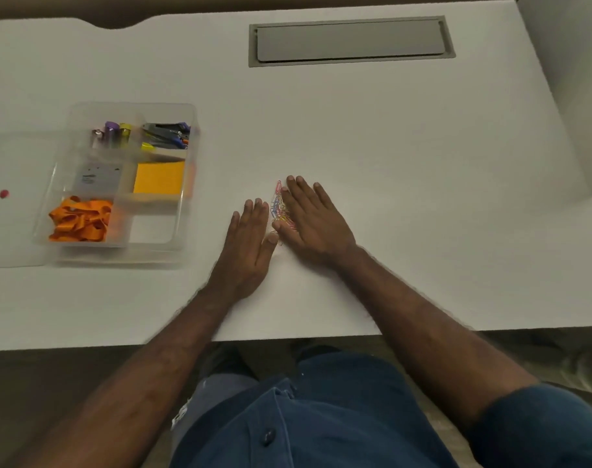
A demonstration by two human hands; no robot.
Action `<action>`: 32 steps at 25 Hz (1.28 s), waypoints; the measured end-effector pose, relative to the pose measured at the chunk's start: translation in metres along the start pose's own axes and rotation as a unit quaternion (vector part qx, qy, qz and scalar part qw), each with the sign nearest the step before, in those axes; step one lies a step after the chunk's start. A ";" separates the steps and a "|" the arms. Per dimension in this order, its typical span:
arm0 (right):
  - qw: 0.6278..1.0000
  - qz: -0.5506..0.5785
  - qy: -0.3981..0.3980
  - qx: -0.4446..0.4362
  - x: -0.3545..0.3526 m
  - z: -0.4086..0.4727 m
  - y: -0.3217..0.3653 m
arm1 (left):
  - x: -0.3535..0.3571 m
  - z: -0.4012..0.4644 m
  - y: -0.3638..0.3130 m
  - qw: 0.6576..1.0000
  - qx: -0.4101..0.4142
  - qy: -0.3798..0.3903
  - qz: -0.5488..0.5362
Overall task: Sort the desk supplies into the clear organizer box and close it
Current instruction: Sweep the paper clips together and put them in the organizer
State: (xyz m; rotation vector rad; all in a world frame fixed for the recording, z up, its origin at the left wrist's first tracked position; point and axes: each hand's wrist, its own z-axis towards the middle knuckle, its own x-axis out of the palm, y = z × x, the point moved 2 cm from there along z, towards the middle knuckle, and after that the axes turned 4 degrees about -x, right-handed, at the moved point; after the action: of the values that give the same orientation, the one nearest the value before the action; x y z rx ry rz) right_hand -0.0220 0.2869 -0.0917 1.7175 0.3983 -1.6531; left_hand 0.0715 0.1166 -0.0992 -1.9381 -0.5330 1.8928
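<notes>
Bare white desk [372, 130] is lying open across the middle and right side, leaving a hand free passage there. The clear organizer box [119, 251] is sitting near the left edge, its lid [14, 231] lying flat beside it. A grey cable hatch [351, 40] is sitting flush near the back edge. Paper clips [280, 207] are lying between the two flat hands near the front edge.

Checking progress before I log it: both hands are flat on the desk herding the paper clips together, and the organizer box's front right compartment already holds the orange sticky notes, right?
Not quite. The head view shows the front right compartment empty; the orange sticky notes sit in the compartment behind it.
</notes>
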 end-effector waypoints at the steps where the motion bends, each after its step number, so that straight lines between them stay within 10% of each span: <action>1: 1.000 0.006 0.003 -0.014 0.001 -0.004 0.009 | -0.003 -0.013 0.005 1.000 -0.010 -0.005 0.020; 12: 0.985 -0.040 0.049 0.161 -0.001 -0.080 0.040 | -0.014 -0.118 0.028 0.972 -0.199 -0.022 0.121; 19: 0.982 -0.031 0.041 0.184 0.008 -0.005 0.055 | -0.033 -0.126 0.058 0.893 -0.418 -0.134 0.103; 32: 0.996 0.003 0.069 -0.052 0.008 0.074 0.053 | -0.055 -0.107 0.097 0.776 -0.581 -0.209 0.127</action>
State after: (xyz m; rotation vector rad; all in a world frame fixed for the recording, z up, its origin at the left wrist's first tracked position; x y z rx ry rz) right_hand -0.0409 0.1985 -0.0799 1.7583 0.5341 -1.4871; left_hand 0.1782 0.0044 -0.0997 -2.2377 -2.0738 2.4589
